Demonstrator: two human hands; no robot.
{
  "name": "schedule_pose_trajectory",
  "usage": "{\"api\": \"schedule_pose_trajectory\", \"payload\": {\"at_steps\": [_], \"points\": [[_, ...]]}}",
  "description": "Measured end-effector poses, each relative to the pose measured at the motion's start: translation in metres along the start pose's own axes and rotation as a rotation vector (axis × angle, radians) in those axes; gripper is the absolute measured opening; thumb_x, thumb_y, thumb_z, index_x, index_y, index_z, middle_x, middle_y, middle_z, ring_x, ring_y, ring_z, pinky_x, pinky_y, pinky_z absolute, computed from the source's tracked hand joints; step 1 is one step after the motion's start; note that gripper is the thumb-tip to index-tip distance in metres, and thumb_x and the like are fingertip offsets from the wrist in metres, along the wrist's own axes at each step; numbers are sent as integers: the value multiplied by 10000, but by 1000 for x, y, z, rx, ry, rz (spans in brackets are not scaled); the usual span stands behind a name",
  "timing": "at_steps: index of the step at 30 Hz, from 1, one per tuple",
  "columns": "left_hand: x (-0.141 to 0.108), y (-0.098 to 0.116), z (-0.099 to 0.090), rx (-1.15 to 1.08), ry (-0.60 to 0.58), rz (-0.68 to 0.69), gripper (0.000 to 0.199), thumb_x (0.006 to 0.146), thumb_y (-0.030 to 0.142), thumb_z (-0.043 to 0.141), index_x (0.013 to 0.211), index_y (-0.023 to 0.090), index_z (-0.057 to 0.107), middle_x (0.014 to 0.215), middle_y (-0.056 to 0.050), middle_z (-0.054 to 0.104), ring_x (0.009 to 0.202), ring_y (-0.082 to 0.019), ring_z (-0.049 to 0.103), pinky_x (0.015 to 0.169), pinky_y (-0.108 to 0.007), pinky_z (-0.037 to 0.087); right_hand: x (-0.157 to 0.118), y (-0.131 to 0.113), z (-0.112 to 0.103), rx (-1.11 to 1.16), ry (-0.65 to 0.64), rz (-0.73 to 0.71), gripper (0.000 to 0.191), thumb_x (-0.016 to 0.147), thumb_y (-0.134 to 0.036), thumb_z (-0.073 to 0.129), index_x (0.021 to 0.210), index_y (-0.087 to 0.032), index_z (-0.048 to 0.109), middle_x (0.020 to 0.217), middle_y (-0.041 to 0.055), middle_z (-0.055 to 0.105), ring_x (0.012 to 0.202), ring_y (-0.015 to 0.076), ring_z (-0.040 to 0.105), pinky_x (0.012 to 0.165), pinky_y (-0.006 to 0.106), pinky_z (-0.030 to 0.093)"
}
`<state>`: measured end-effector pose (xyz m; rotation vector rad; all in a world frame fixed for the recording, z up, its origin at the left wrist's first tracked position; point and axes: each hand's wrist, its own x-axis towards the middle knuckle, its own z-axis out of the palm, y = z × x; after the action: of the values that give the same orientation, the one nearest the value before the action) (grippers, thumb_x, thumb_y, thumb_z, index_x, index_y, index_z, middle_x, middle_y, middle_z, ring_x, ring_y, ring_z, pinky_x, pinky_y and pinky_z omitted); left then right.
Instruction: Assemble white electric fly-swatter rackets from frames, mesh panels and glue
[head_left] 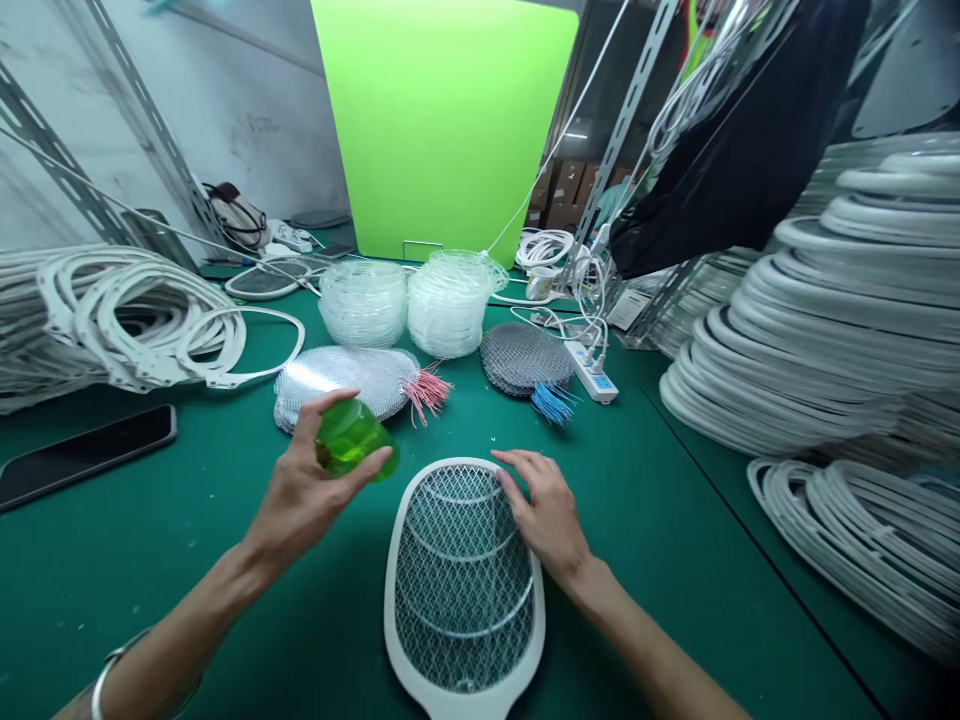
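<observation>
My left hand [300, 490] is closed round a translucent bright-green block [351, 440] with rounded edges, raised above the table left of the racket. Its exact kind I cannot make out. Below and between my hands lies a white mosquito-swatter racket head [389, 600] with diamond metal mesh and curved white ribs; its handle runs out of view at the bottom. My right hand [546, 510] rests at the racket's upper right rim, fingers stretched out and thumb near the mesh. Behind my left hand is a stack of silvery mesh sheets [337, 375] with red wires [429, 392].
Dark mesh sheets [525, 358] with blue wires [553, 402] lie beside a power strip [592, 375]. Clear plastic ring stacks [364, 305] stand before a green board [450, 120]. White frames pile up left [142, 320] and right [810, 330]. A phone [86, 455] lies at left.
</observation>
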<state>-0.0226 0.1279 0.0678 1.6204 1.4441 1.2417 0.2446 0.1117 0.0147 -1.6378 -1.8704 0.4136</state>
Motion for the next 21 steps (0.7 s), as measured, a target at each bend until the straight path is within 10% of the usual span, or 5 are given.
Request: {"api": "schedule_pose_trajectory", "payload": {"at_steps": [8, 21], "points": [[-23, -39, -33, 177, 92, -179, 795, 707, 520, 766, 1392, 322, 415, 1120, -54, 655, 921, -270, 702, 687, -374, 638, 53, 8, 23, 31, -225, 105, 126, 850, -329, 652, 859, -277, 766, 907, 11, 742, 859, 200, 650, 753, 308, 469], [-24, -52, -32, 128, 80, -251, 799, 693, 514, 777, 1387, 330, 427, 1136, -43, 655, 908, -250, 701, 720, -375, 630, 57, 1, 20, -99, -355, 158, 119, 885, -338, 609, 897, -276, 710, 981, 8, 694, 906, 166, 612, 710, 255, 405]]}}
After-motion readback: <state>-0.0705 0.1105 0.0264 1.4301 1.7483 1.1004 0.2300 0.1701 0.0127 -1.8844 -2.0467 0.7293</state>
